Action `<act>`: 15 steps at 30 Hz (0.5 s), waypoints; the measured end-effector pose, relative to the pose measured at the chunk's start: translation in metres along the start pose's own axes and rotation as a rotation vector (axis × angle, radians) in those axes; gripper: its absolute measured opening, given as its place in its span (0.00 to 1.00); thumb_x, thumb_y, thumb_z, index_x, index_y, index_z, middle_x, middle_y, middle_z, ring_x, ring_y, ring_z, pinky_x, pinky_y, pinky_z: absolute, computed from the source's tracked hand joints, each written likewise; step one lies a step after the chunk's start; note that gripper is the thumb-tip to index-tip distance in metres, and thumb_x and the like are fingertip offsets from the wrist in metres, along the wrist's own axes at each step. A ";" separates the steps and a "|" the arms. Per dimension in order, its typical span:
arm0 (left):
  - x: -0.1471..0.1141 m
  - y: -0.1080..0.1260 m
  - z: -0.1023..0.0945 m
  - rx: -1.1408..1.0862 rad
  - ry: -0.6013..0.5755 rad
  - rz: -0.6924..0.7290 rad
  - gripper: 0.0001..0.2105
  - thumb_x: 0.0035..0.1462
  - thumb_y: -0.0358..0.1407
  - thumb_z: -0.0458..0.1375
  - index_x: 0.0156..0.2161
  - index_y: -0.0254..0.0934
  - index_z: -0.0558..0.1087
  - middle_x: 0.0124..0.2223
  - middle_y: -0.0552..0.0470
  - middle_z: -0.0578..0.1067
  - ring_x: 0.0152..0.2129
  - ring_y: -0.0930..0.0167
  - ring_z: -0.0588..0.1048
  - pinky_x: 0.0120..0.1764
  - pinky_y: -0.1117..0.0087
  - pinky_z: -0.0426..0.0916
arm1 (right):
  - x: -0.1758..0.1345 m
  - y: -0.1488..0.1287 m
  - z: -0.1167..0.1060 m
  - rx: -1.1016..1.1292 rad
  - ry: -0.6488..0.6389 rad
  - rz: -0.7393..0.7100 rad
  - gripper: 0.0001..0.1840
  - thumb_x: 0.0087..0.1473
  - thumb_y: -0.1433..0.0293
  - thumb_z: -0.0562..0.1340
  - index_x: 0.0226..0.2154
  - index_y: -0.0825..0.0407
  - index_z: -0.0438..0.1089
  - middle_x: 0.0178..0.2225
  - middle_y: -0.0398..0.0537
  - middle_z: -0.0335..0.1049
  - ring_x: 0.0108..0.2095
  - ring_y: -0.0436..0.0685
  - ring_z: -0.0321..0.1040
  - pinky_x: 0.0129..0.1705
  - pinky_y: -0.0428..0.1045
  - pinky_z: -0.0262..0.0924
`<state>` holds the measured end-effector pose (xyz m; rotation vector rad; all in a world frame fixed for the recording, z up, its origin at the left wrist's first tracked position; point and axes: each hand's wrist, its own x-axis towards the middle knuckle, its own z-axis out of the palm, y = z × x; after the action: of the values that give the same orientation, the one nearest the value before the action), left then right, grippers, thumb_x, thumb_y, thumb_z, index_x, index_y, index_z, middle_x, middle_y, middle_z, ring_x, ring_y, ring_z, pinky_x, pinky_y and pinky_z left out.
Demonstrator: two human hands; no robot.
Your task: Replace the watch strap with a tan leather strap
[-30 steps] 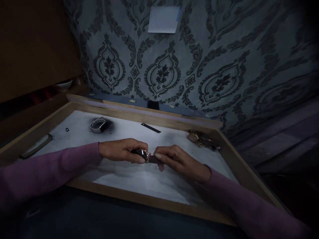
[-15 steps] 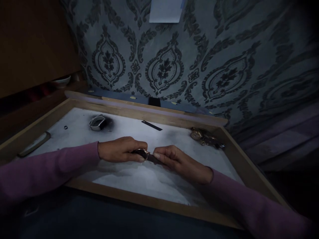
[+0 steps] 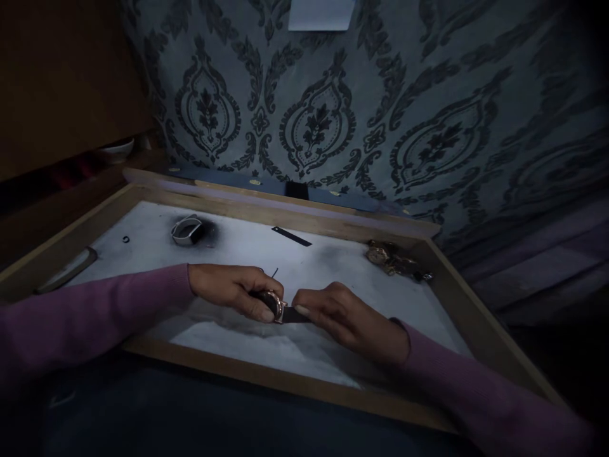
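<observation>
Between my two hands is a wristwatch (image 3: 276, 304) with a shiny rose-gold rim and a dark strap (image 3: 292, 314). My left hand (image 3: 238, 292) is closed around the watch case, its thumb over the front. The fingers of my right hand (image 3: 340, 317) pinch the strap on the other side. A thin dark piece (image 3: 275, 273) sticks up behind my left fingers; I cannot tell what it is. Both hands are above the white floor of a shallow wooden tray (image 3: 285, 387).
A pale-banded watch (image 3: 187, 231) stands at the tray's back left, near a small dark ring (image 3: 126, 239). A flat black strip (image 3: 292, 236) lies at the back middle. Gold-coloured watches (image 3: 394, 259) lie at the right. Raised wooden walls edge the tray; patterned wallpaper (image 3: 316, 120) is behind.
The watch has been turned so more of its rim shows, and it sits slightly lower. A thin dark piece now shows behind my left fingers. Both hands keep their hold.
</observation>
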<state>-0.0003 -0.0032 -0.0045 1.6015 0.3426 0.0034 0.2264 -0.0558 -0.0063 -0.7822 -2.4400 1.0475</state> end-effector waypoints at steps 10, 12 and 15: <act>0.002 0.000 0.002 -0.292 -0.083 0.019 0.11 0.54 0.40 0.63 0.33 0.36 0.68 0.25 0.59 0.64 0.16 0.79 0.55 0.18 0.75 0.47 | 0.000 -0.011 0.010 0.538 0.114 0.175 0.21 0.63 0.57 0.55 0.25 0.53 0.61 0.20 0.36 0.49 0.20 0.46 0.45 0.23 0.44 0.44; 0.002 -0.001 0.003 -0.312 -0.086 0.033 0.11 0.54 0.40 0.64 0.33 0.36 0.68 0.25 0.58 0.65 0.15 0.79 0.56 0.18 0.75 0.48 | 0.001 -0.012 0.012 0.646 0.126 0.193 0.21 0.62 0.57 0.57 0.24 0.53 0.61 0.20 0.35 0.48 0.20 0.45 0.43 0.22 0.44 0.42; 0.003 -0.002 0.005 -0.336 -0.076 0.061 0.12 0.54 0.41 0.63 0.33 0.36 0.68 0.25 0.58 0.66 0.15 0.79 0.57 0.17 0.75 0.49 | 0.003 -0.013 0.015 0.787 0.141 0.203 0.21 0.60 0.56 0.59 0.24 0.54 0.62 0.20 0.35 0.48 0.19 0.45 0.41 0.20 0.44 0.37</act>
<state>0.0030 -0.0071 -0.0077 1.2754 0.2206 0.0448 0.2119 -0.0698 -0.0061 -0.7814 -1.6238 1.7825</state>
